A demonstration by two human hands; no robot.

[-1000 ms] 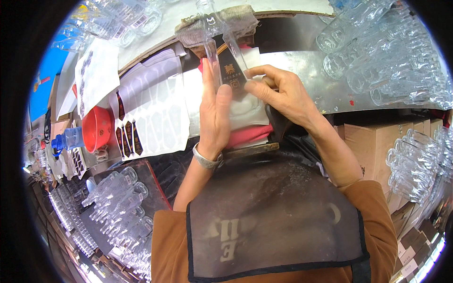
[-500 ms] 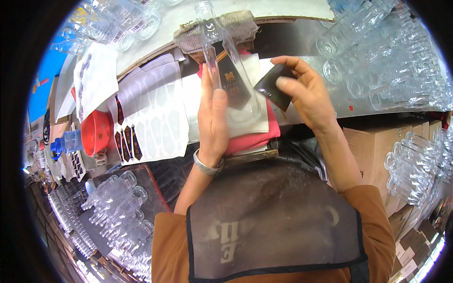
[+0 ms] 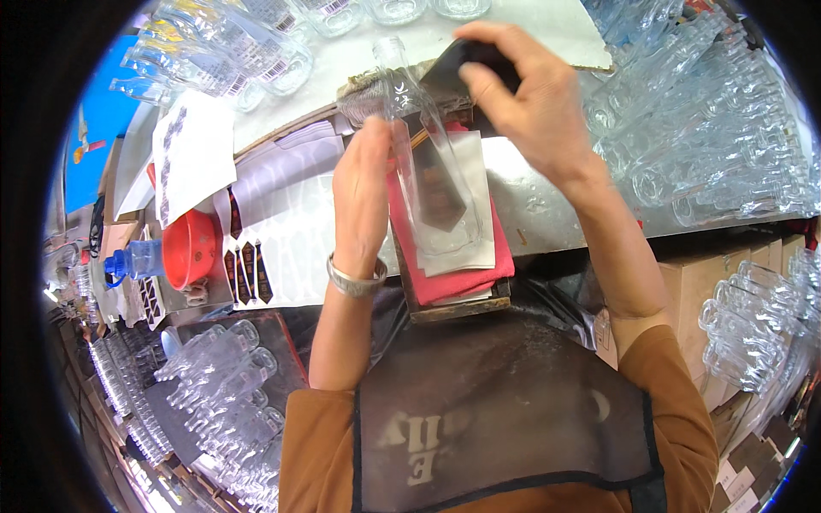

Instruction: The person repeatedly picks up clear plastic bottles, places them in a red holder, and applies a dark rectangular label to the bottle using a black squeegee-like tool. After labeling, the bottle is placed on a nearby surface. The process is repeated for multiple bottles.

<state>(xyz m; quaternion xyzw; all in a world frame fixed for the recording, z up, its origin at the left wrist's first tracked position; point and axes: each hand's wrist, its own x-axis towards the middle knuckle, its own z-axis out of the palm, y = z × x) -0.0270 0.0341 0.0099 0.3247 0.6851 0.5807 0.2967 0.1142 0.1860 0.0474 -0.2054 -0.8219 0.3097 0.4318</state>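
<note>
A clear glass bottle (image 3: 462, 231) lies slantwise with its neck pointing away from me. A dark, pointed label (image 3: 440, 197) shows on its upper side. My left hand (image 3: 361, 192) is at the bottle's left side, its fingers along the glass near the shoulder; some fingertips are blurred. In my right hand (image 3: 534, 107) is a dark flat scraper (image 3: 462, 70), pinched between thumb and fingers. The scraper is over the bottle's shoulder, right of the neck; whether it touches the glass I cannot tell. White paper (image 3: 481, 171) and pink cloth (image 3: 445, 286) lie under the bottle on a wooden stand (image 3: 462, 309).
A folded cloth (image 3: 363, 101) lies beneath the bottle neck. Left of it are label sheets (image 3: 295, 205), a red bowl (image 3: 190, 248) and a blue-capped plastic bottle (image 3: 137, 259). Many glass bottles (image 3: 710, 145) lie at the right; others stand at the back and lower left. Cardboard boxes (image 3: 701, 282) sit lower right.
My right hand has moved up and away with the scraper, from beside the bottle's body to its shoulder. The whole view has shifted slightly; the bottle stays on its stand.
</note>
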